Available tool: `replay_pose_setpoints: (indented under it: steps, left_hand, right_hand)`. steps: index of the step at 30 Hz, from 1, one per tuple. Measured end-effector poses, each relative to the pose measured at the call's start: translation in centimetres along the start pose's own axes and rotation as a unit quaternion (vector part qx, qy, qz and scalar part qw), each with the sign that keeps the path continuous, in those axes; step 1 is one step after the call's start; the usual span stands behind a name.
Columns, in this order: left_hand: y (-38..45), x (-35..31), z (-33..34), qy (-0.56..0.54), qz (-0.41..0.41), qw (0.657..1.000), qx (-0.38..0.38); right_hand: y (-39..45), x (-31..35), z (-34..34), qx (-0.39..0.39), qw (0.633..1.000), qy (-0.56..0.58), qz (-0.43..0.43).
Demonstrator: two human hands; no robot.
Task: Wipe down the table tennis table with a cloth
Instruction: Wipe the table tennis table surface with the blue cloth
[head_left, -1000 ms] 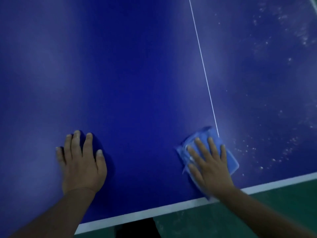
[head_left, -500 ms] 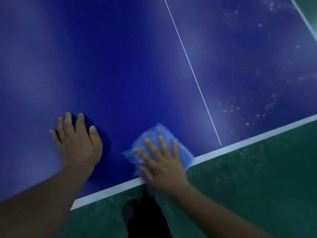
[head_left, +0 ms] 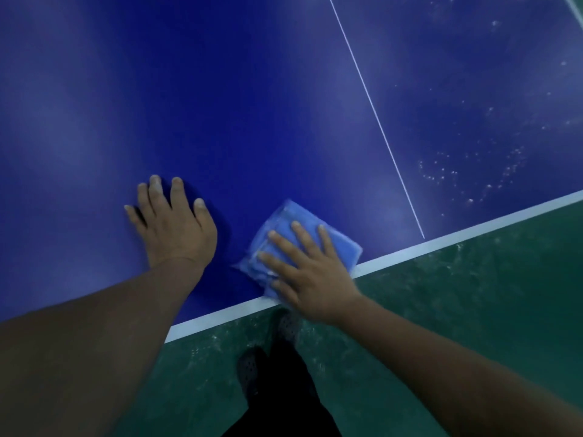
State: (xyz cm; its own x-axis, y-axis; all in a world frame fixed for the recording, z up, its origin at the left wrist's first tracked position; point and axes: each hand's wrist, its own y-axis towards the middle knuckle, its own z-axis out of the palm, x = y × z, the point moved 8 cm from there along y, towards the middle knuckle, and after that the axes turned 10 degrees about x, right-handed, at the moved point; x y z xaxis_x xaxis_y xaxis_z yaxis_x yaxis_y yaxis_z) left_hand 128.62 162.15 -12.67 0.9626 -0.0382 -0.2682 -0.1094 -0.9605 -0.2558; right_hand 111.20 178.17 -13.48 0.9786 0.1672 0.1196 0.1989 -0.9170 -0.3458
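Since half a second ago, both hands and the cloth sit further right in the frame. Most of the picture is the blue table tennis table [head_left: 252,105], with white specks at the upper right. Green floor [head_left: 473,294] fills the lower right. Flat and open, the left hand [head_left: 176,230] presses the table. Fingers spread, the right hand [head_left: 310,274] presses the folded blue cloth [head_left: 337,250] at the white edge line [head_left: 220,315].
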Motion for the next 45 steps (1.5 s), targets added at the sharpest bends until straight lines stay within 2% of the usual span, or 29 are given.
replay_pose_setpoints:
  steps: [2, 5, 7, 9, 11, 13, 15, 16, 17, 19, 20, 22, 24, 27, 29, 30, 32, 35, 37, 38, 40, 41, 44, 45]
  left_hand:
    - [-0.1, 0.1, 0.0, -0.002, -0.002, 1.0, 0.001]
    - [0.0, 0.0, 0.0, -0.005, 0.005, 1.0, 0.0]
    - [-0.1, 0.1, 0.0, -0.009, 0.007, 1.0, 0.001]
    - [-0.1, 0.1, -0.1, -0.011, 0.008, 1.0, 0.001]
    - [-0.1, 0.0, -0.1, -0.01, 0.011, 1.0, 0.002]
    - [-0.2, 0.0, -0.2, -0.007, 0.014, 1.0, 0.001]
    - [-0.1, -0.1, -0.2, -0.008, 0.019, 1.0, 0.004]
    - [-0.1, -0.1, -0.2, -0.008, 0.021, 1.0, 0.005]
    - [-0.2, -0.1, -0.2, -0.004, 0.023, 1.0, 0.004]
    - [-0.2, -0.2, -0.1, 0.011, 0.028, 0.999, 0.013]
    - [-0.2, -0.2, 0.0, 0.018, 0.028, 0.999, 0.02]
    - [-0.2, -0.3, 0.1, 0.034, 0.023, 0.999, 0.032]
    - [-0.8, -0.8, 0.0, 0.028, 0.015, 0.999, 0.024]
    - [-3.8, -4.8, 0.1, -0.016, 0.023, 0.999, -0.028]
    - [-6.7, -10.8, 2.3, -0.023, 0.075, 0.997, -0.013]
    - [-8.1, -14.2, 3.8, -0.019, 0.111, 0.994, 0.006]
    - [-10.3, -19.4, 6.8, 0.001, 0.163, 0.986, 0.042]
    - [-10.9, -21.3, 8.9, 0.05, 0.167, 0.984, 0.046]
    - [-10.8, -21.2, 9.2, 0.066, 0.168, 0.983, 0.043]
    - [-10.8, -21.1, 9.4, 0.07, 0.168, 0.982, 0.048]
    - [-10.8, -21.0, 9.5, 0.068, 0.165, 0.982, 0.054]
    - [-10.8, -21.0, 9.5, 0.068, 0.164, 0.983, 0.057]
    - [-10.7, -21.3, 9.3, 0.07, 0.162, 0.983, 0.051]
    - [-10.8, -21.3, 9.2, 0.074, 0.162, 0.983, 0.048]
  right_hand:
    - [-1.9, -6.1, -0.6, -0.02, 0.997, -0.001, 0.075]
    - [-3.9, -16.4, -1.3, -0.005, 0.952, 0.057, 0.3]
    - [-4.3, -18.7, -1.5, -0.03, 0.905, 0.112, 0.409]
    - [-3.0, -16.7, -1.4, -0.046, 0.884, 0.129, 0.447]
    - [-0.8, -12.0, -1.4, -0.058, 0.919, 0.11, 0.375]
    - [0.3, -7.8, -0.8, -0.045, 0.971, 0.057, 0.229]
    - [-0.4, -9.2, -0.7, -0.017, 0.991, 0.013, 0.135]
    - [-1.3, -11.8, -0.8, -0.014, 0.99, -0.001, 0.143]
    - [-2.3, -15.1, -1.0, -0.013, 0.982, 0.001, 0.187]
    - [-4.7, -21.4, -1.2, 0.002, 0.945, 0.053, 0.323]
    - [-5.3, -22.9, -1.3, -0.004, 0.926, 0.079, 0.368]
    - [-3.9, -22.1, -1.9, -0.026, 0.916, 0.099, 0.387]
    - [-0.4, -18.0, -2.4, -0.037, 0.947, 0.091, 0.305]
    - [4.4, -12.1, -3.0, -0.029, 0.991, 0.055, 0.119]
    - [5.6, -14.4, -3.9, -0.039, 0.996, 0.048, 0.067]
    - [5.4, -17.6, -4.4, -0.053, 0.994, 0.043, 0.085]
    - [3.7, -27.0, -5.3, -0.088, 0.976, 0.045, 0.194]
    - [-2.8, -42.4, -5.2, -0.09, 0.901, 0.122, 0.407]
    - [-6.1, -47.6, -4.6, -0.067, 0.844, 0.189, 0.497]
    - [-6.5, -47.8, -4.3, -0.068, 0.83, 0.203, 0.515]
    - [-5.2, -44.3, -4.6, -0.105, 0.837, 0.195, 0.5]
    - [-4.0, -40.9, -4.6, -0.114, 0.861, 0.182, 0.461]
    - [-2.0, -26.0, -3.0, -0.105, 0.965, 0.097, 0.218]
    - [-3.0, -22.1, -2.1, -0.082, 0.984, 0.084, 0.134]
